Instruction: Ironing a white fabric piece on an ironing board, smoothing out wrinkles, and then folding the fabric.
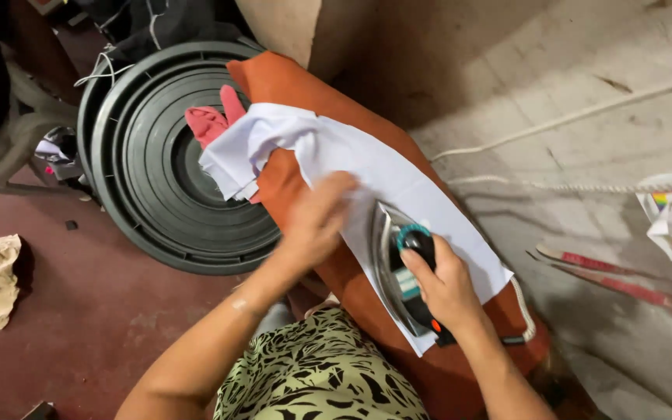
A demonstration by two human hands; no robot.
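Patterned lap cut off, blurred left hand, iron half-hidden.

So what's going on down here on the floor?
A person is ironing. Their right hand grips the handle of a metal iron resting on a white cloth, which lies over an orange padded board. The left hand presses the cloth flat just ahead of the iron. A dark round plastic lid lies beside it.
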